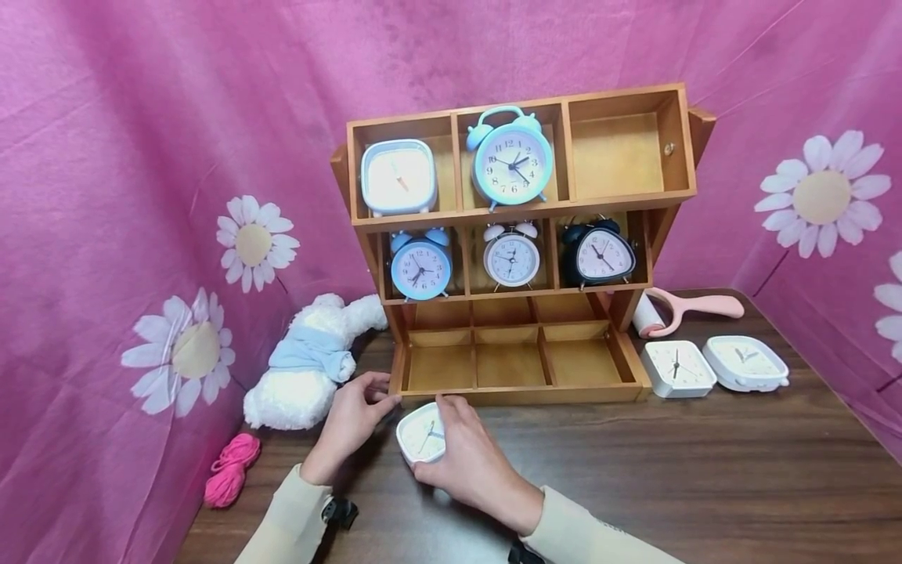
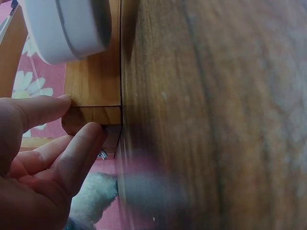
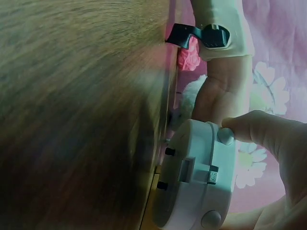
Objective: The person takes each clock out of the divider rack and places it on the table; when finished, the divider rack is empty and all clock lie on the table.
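My right hand [image 1: 475, 462] holds a white alarm clock [image 1: 419, 435] by its edges, thumb on the near side and fingers on the far side. The clock is in front of the lower left corner of a wooden display shelf [image 1: 521, 397], its face turned up. Small round feet and black knobs show on the clock's body in the right wrist view. With thumb and fingers, my left hand [image 1: 352, 419] pinches the shelf's front left corner [image 2: 96, 115]. Alarm clocks fill the middle row; a blue-rimmed clock [image 1: 398, 178] and a blue twin-bell clock [image 1: 513, 166] sit above.
Two white clocks [image 1: 678, 368] lie on the table right of the shelf, near a pink-handled lint roller [image 1: 705, 305]. Left of the shelf are a white plush toy [image 1: 299, 384] and pink yarn [image 1: 232, 470]. Pink flowered cloth [image 1: 176, 117] surrounds the table.
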A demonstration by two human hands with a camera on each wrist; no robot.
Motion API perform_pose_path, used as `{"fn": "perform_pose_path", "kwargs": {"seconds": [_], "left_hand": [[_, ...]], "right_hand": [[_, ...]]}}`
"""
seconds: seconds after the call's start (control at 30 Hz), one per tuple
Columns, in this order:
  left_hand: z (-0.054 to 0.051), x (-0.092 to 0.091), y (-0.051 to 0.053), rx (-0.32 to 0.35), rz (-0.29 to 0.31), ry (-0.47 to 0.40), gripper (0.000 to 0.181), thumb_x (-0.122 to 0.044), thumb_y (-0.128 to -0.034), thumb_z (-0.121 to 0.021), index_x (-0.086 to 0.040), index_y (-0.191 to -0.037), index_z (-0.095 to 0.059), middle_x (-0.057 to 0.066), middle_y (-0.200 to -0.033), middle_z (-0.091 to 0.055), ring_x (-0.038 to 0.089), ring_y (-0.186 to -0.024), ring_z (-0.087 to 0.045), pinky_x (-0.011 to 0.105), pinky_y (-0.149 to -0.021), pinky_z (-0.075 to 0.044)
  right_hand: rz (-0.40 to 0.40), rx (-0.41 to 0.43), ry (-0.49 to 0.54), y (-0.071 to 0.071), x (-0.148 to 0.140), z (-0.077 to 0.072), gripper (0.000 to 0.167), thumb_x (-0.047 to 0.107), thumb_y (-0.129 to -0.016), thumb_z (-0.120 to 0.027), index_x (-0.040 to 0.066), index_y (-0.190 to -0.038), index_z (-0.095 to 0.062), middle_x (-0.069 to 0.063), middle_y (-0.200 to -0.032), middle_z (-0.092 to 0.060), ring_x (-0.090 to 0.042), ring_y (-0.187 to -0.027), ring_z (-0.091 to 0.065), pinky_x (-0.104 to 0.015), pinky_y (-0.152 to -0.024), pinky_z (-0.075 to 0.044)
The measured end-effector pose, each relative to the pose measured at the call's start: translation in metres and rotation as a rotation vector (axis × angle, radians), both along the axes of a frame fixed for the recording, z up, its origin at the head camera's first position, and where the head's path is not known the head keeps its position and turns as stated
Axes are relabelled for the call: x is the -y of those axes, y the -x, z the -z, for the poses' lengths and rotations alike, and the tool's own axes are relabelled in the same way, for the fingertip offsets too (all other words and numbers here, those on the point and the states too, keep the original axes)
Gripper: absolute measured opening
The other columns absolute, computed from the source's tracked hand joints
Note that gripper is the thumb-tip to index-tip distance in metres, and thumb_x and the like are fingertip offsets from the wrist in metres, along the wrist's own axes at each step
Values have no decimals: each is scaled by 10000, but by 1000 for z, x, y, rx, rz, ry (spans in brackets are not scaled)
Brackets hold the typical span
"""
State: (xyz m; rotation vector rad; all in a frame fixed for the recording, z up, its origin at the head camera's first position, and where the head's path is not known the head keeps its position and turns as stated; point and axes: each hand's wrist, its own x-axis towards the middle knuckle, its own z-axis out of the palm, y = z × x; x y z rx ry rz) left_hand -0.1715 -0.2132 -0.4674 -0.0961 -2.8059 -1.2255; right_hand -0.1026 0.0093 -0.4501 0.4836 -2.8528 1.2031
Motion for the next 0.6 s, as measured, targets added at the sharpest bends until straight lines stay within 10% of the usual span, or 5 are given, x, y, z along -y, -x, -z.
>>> {"fn": "perform_pose_path", "kwargs": {"seconds": [0.6], "left_hand": [[1, 0, 0, 2, -3, 6, 297, -132, -979, -867, -47, -1252, -786, 114, -1120, -852, 224, -989, -812, 295, -820, -605]], "right_hand": [[30, -73, -74, 5, 4, 9, 1008, 320, -737, -993, -130, -1526, -558, -257, -1483, -626, -399, -1341, -647, -547, -1089, -597]]}}
